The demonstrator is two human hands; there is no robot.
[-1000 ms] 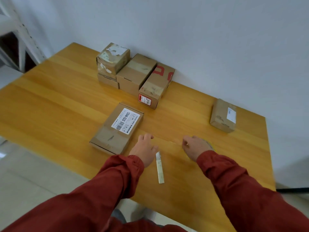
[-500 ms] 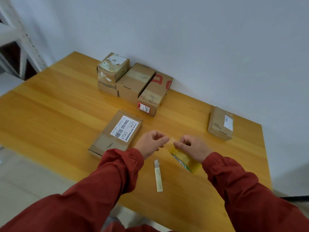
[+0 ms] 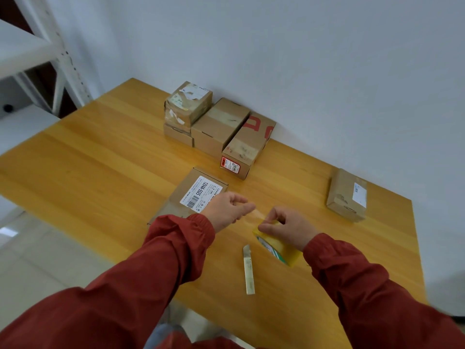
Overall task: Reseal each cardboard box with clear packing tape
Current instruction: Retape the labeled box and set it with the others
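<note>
Cardboard boxes lie in three places on the desk (image 3: 100, 159). A flat box (image 3: 193, 197) with a white label sits just beyond our left hand (image 3: 227, 210), a cluster of boxes (image 3: 221, 127) stands against the wall (image 3: 327, 71), and a lone box (image 3: 347, 195) sits well off to the right.

Our hands are close together above the desk, just right of the flat box. The right hand (image 3: 289, 229) grips the tape roll (image 3: 279, 245), fingers curled over its top. The left hand pinches the free end of a clear strip (image 3: 254, 215) that runs between them.

We judge this to be the drawing-out step, with a length being pulled before any of it goes onto a box. The flat box is nearest and looks the likely target, though we cannot tell whether its seam is already taped. Next we need enough strip to span the lid, kept taut so it does not fold onto itself, then carried left over the box.

A cutter (image 3: 248, 270) lies on the desk between our forearms, near the front edge. It is within reach for the cut, but a sleeve could nudge it off. Open room lies to the left of the flat box, where the desk runs wide toward white shelving (image 3: 57, 59). The wall closes the far side.
</note>
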